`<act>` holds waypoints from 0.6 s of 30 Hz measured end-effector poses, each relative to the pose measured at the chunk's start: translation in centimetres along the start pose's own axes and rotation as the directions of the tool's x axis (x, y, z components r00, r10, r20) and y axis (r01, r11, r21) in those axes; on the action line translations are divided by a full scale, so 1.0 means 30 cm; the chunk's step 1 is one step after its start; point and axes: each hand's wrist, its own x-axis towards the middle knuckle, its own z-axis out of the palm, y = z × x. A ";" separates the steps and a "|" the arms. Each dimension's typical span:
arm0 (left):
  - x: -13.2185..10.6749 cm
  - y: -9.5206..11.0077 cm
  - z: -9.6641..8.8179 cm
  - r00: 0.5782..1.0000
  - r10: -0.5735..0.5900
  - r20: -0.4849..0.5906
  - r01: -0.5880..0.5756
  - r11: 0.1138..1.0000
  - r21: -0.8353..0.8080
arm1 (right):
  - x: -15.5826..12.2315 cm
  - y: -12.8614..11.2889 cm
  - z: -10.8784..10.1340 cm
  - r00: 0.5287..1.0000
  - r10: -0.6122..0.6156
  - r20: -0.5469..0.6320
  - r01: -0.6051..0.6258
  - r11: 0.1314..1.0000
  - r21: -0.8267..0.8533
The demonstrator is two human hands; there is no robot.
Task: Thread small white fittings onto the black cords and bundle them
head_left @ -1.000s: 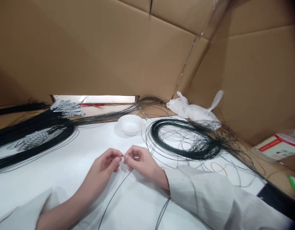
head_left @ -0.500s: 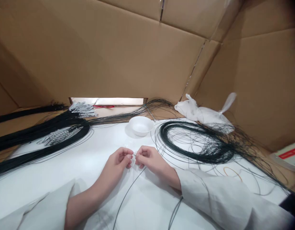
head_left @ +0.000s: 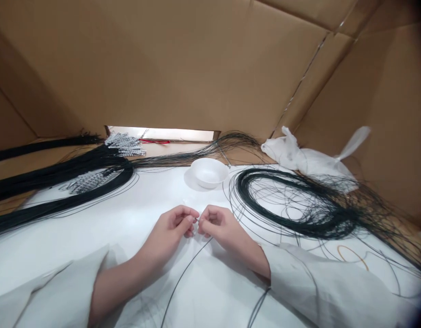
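Note:
My left hand pinches a thin dark cord between thumb and forefinger. Close beside it, my right hand pinches the same short stretch of cord, its fingertips almost meeting the left ones. A dark cord runs from under my right hand down toward the near edge. The exact end of the cord between the fingertips is too small to make out. Just beyond the hands stands a white bowl; its inside looks plain white.
A big coil of dark cord lies to the right, with a white plastic bag behind it. Bundles of black cord with black-and-white patterned ends stretch along the left. A yellow loop lies at right. Cardboard walls surround the white table.
The view has shifted slightly, so the bowl and coil sit further right in the picture. Both hands keep their pinch on the cord, their fingertips now a little closer together.

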 end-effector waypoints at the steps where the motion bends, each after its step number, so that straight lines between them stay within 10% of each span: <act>1: 0.000 0.001 0.000 1.000 -0.002 0.001 0.002 1.000 0.003 | 0.000 0.001 0.000 1.000 0.005 -0.004 -0.005 1.000 -0.004; 18: 0.006 -0.004 0.001 1.000 -0.007 0.003 0.007 1.000 -0.017 | -0.008 -0.017 0.004 0.998 0.048 -0.027 -0.048 0.999 0.009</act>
